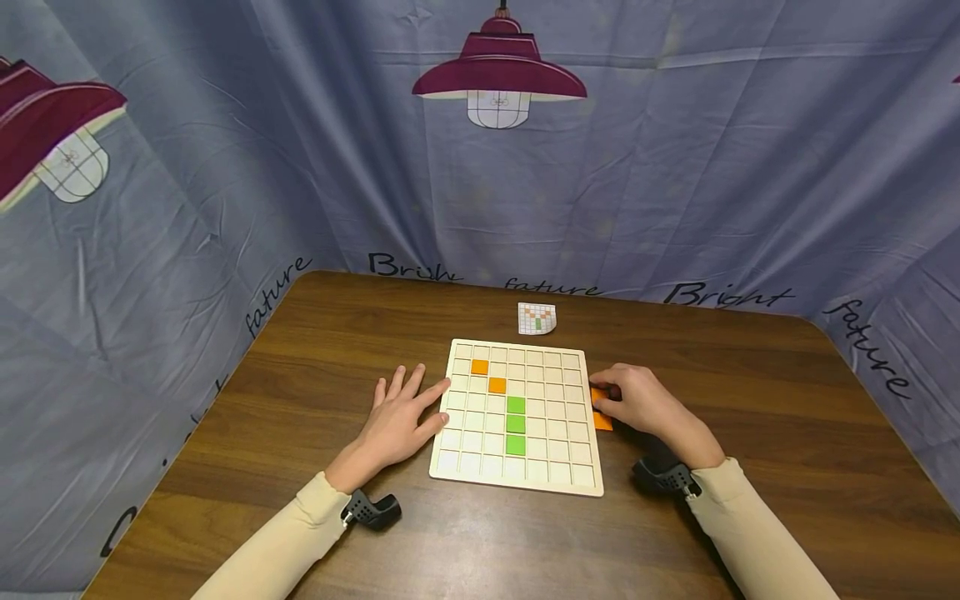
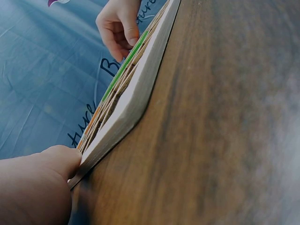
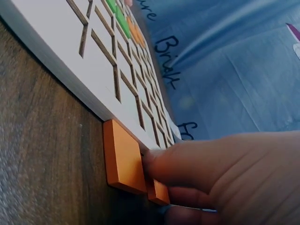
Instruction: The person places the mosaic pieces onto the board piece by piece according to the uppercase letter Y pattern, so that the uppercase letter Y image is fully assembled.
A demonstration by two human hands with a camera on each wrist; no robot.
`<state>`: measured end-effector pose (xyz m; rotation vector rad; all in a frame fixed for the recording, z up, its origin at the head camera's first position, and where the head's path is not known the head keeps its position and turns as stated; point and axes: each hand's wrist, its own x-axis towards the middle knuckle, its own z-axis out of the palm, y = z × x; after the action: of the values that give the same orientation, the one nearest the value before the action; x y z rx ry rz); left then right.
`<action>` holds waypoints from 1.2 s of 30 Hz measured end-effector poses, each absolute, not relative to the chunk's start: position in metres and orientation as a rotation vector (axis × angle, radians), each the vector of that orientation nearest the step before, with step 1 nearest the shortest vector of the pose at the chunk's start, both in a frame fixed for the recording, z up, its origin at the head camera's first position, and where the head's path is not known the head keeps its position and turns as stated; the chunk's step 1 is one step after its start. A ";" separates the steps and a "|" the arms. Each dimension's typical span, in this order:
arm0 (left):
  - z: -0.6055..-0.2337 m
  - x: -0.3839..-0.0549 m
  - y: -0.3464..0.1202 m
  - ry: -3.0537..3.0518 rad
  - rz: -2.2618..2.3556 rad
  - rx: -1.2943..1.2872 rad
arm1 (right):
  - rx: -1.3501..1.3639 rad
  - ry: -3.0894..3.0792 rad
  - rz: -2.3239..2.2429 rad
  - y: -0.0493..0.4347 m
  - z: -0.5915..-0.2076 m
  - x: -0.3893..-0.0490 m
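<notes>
A pale square grid board (image 1: 557, 400) lies on the table, holding two orange tiles (image 1: 480, 367) on a diagonal and three green tiles (image 1: 516, 424) in a column. My left hand (image 1: 390, 423) rests flat with fingers spread, its index finger and thumb touching the board's left edge. Beside the right edge, my right hand (image 1: 637, 402) pinches an orange tile (image 1: 597, 394) between thumb and index finger. Another orange tile (image 3: 125, 159) lies nearer to me against the board's side in the right wrist view. The thumb partly hides the pinched tile there.
Behind the board, a small paper card (image 1: 537, 318) shows a grid with orange and green squares. The brown wooden table (image 1: 315, 333) ends at a blue-grey curtain (image 1: 510, 200) printed with lamps and lettering. Black bands (image 1: 372, 510) sit on both wrists.
</notes>
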<state>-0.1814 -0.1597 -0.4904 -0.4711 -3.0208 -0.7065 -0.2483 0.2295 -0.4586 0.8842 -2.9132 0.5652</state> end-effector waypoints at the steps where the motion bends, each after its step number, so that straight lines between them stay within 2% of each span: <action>1: -0.490 -0.181 -0.160 -3.021 -0.707 -0.472 | 0.890 -2.914 0.563 0.230 -0.459 -0.248; 36: -0.490 -0.182 -0.160 -3.032 -0.710 -0.471 | 0.889 -2.882 0.528 0.230 -0.455 -0.247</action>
<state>-0.1822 -0.1601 -0.4905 -0.4709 -3.0325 -0.7095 -0.2467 0.2302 -0.4551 0.8888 -2.8824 0.5280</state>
